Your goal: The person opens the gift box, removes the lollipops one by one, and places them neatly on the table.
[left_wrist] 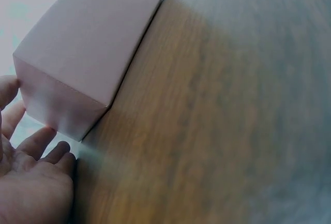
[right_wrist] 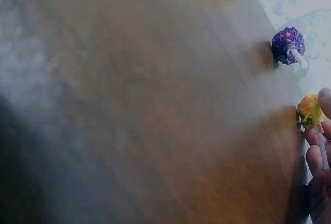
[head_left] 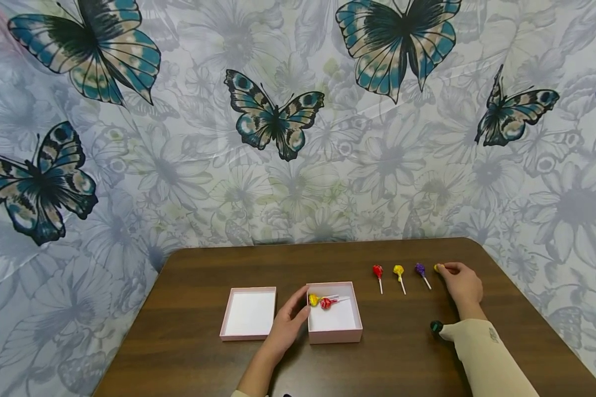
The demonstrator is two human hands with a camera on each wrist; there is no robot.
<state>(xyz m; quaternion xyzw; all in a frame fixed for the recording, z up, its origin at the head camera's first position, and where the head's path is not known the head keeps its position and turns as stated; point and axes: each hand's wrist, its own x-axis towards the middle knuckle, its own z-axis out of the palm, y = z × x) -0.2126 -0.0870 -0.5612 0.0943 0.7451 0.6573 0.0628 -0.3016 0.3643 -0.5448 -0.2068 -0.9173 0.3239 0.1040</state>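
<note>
My left hand touches the left side of a pink box with extended fingers; the left wrist view shows its fingertips against the box wall. Inside the box lie a yellow lollipop and a red lollipop. Over at the right, my right hand pinches another yellow lollipop, its white stick showing along the fingers in the right wrist view. Left of that hand, a red lollipop, a yellow lollipop and a purple lollipop lie in a row.
A shallow pink box lid with a white inside lies left of my left hand. All of it is on a brown wooden table. Behind its far edge hangs a cloth with butterflies. A dark round object sits at the right sleeve.
</note>
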